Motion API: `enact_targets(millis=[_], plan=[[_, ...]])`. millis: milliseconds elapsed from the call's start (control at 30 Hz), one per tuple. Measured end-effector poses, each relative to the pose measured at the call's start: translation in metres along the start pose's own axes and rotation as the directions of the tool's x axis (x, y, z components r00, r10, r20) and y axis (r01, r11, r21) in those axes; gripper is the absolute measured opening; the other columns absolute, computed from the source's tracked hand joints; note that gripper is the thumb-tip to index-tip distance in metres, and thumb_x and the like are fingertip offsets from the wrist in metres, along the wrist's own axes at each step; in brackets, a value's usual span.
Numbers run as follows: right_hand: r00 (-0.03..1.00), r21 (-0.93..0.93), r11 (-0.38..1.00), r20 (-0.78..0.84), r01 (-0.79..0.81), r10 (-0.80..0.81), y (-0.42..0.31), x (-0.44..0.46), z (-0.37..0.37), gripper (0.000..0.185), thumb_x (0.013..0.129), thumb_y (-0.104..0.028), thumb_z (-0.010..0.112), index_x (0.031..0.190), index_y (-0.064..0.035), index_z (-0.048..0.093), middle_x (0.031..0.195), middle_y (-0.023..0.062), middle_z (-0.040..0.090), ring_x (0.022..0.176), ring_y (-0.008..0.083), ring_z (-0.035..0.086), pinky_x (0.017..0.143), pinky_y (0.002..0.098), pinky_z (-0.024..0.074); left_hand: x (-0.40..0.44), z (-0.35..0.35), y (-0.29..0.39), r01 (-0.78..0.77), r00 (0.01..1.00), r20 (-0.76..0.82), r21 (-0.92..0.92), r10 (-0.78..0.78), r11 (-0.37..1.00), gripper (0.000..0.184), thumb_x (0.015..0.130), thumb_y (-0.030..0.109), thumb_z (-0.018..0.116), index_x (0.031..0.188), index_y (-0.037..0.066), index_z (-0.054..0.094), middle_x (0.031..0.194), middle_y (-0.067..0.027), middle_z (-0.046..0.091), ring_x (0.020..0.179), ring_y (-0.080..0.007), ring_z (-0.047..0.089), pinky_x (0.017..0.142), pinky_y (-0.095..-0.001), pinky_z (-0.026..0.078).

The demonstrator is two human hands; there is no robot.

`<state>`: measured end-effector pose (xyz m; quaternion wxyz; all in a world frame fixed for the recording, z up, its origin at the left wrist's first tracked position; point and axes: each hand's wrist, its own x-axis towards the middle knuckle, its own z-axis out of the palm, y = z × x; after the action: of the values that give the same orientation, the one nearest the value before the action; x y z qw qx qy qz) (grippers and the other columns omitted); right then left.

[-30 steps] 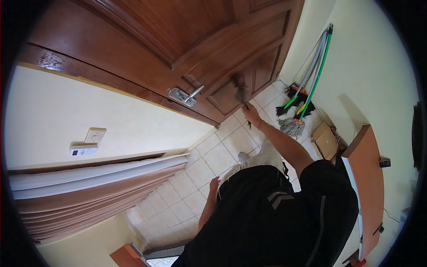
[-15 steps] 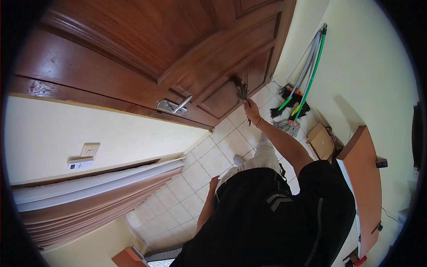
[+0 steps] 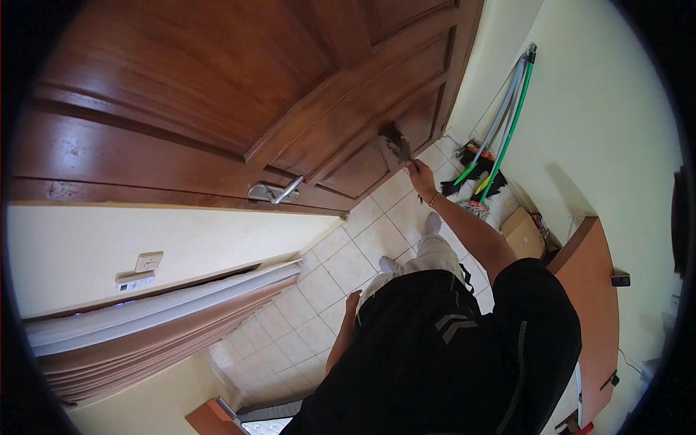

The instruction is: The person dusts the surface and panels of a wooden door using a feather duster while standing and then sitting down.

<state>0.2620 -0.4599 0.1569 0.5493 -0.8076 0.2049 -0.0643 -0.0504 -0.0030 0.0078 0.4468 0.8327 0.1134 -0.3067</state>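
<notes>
My right hand (image 3: 420, 178) is closed around the handle of a dark feather duster (image 3: 397, 143). The duster's feathers touch or nearly touch a lower panel of the brown wooden door (image 3: 290, 138); the exact contact is hard to make out. A short end of the handle pokes out below my fist. My left hand (image 3: 352, 299) hangs beside my light trousers, its fingers loose and partly hidden, with nothing visible in it. The metal door handle (image 3: 275, 192) is on the door, to the left of the duster.
Brooms and a mop with green and grey poles (image 3: 516, 109) lean in the corner. A cardboard box (image 3: 523, 232) stands by a brown cabinet (image 3: 591, 290). Pink-brown curtains (image 3: 167, 319) hang at left, below a wall switch (image 3: 149, 261). Pale tiles (image 3: 319, 283) cover the floor.
My right hand and the duster have shifted slightly right along the door. My view has turned a little, and both feet now show on the tiles.
</notes>
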Motion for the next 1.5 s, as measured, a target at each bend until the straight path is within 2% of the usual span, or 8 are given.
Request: enact_targets(millis=[300, 400, 533, 633, 1000, 1200, 1300, 1500], plan=[[0.998, -0.096, 0.994, 0.002, 0.057, -0.057, 0.000, 0.043, -0.063, 0.036, 0.102, -0.035, 0.058, 0.097, -0.0001, 0.066, 0.074, 0.0184, 0.065, 0.069, 0.0258, 0.065, 0.063, 0.0410, 0.0486, 0.040, 0.017, 0.045, 0.009, 0.999, 0.047, -0.044, -0.006, 0.999, 0.039, 0.101, 0.027, 0.049, 0.132, 0.016, 0.070, 0.121, -0.0096, 0.073, 0.112, -0.0237, 0.068, 0.098, -0.0402, 0.054], [0.928, -0.087, 0.990, -0.349, 0.110, -0.133, 0.026, 0.077, -0.069, 0.038, 0.101, -0.036, 0.059, 0.096, 0.0000, 0.069, 0.076, 0.0202, 0.067, 0.072, 0.0297, 0.068, 0.066, 0.0440, 0.0499, 0.052, 0.028, 0.065, 0.181, 0.983, 0.065, -0.335, -0.169, 0.925, 0.038, 0.102, 0.029, 0.048, 0.133, 0.018, 0.067, 0.118, -0.0071, 0.072, 0.110, -0.0248, 0.068, 0.095, -0.0450, 0.053], [0.995, -0.200, 0.976, 0.064, 0.087, -0.076, 0.041, 0.100, -0.100, 0.038, 0.101, -0.036, 0.059, 0.096, -0.0009, 0.072, 0.080, 0.0199, 0.070, 0.077, 0.0360, 0.069, 0.071, 0.0450, 0.0512, 0.043, 0.019, 0.135, 0.410, 0.912, 0.129, -0.364, -0.390, 0.836, 0.036, 0.102, 0.032, 0.050, 0.134, 0.021, 0.063, 0.116, -0.0050, 0.070, 0.108, -0.0238, 0.066, 0.089, -0.0478, 0.052], [0.965, -0.130, 0.986, -0.229, 0.103, -0.131, 0.057, 0.119, -0.112, 0.039, 0.101, -0.038, 0.060, 0.097, -0.0015, 0.073, 0.078, 0.0165, 0.070, 0.069, 0.0290, 0.067, 0.067, 0.0426, 0.0502, 0.055, 0.025, 0.136, 0.402, 0.913, 0.118, -0.428, -0.391, 0.809, 0.037, 0.103, 0.036, 0.052, 0.135, 0.022, 0.063, 0.118, -0.0053, 0.070, 0.108, -0.0223, 0.065, 0.089, -0.0473, 0.050], [0.984, 0.014, 0.984, 0.021, -0.178, 0.177, 0.033, 0.153, -0.178, 0.049, 0.100, -0.047, 0.060, 0.082, -0.0055, 0.077, 0.056, 0.0001, 0.054, 0.055, 0.0120, 0.053, 0.055, 0.0337, 0.0424, 0.072, 0.063, 0.156, 0.391, 0.917, 0.114, -0.435, -0.381, 0.811, 0.037, 0.103, 0.034, 0.051, 0.136, 0.021, 0.063, 0.117, -0.0059, 0.070, 0.112, -0.0214, 0.065, 0.092, -0.0477, 0.051], [0.952, 0.002, 0.966, -0.170, -0.257, 0.253, 0.067, 0.175, -0.188, 0.062, 0.102, -0.057, 0.053, 0.075, -0.0063, 0.076, 0.055, 0.0028, 0.056, 0.054, 0.0151, 0.055, 0.059, 0.0352, 0.0464, 0.095, 0.087, 0.145, -0.006, 0.999, 0.032, -0.031, 0.007, 1.000, 0.032, 0.102, 0.020, 0.055, 0.130, 0.011, 0.067, 0.117, -0.0099, 0.071, 0.108, -0.0207, 0.069, 0.093, -0.0403, 0.058], [0.979, -0.063, 0.978, 0.023, -0.201, 0.203, 0.093, 0.180, -0.180, 0.063, 0.103, -0.054, 0.050, 0.074, -0.0040, 0.076, 0.057, 0.0094, 0.060, 0.057, 0.0229, 0.061, 0.061, 0.0408, 0.0488, 0.111, 0.089, 0.152, -0.294, 0.955, 0.158, 0.572, 0.249, 0.766, 0.034, 0.099, 0.016, 0.057, 0.129, 0.005, 0.067, 0.121, -0.0128, 0.070, 0.106, -0.0221, 0.071, 0.091, -0.0373, 0.060], [0.947, -0.005, 0.980, -0.256, -0.201, 0.193, 0.123, 0.186, -0.156, 0.063, 0.104, -0.049, 0.049, 0.070, -0.0024, 0.073, 0.054, 0.0090, 0.057, 0.058, 0.0242, 0.063, 0.062, 0.0396, 0.0493, 0.112, 0.092, 0.182, 0.046, 0.999, -0.005, -0.004, -0.046, 0.999, 0.037, 0.100, 0.018, 0.056, 0.131, 0.003, 0.067, 0.126, -0.0141, 0.069, 0.107, -0.0237, 0.071, 0.092, -0.0376, 0.059]])
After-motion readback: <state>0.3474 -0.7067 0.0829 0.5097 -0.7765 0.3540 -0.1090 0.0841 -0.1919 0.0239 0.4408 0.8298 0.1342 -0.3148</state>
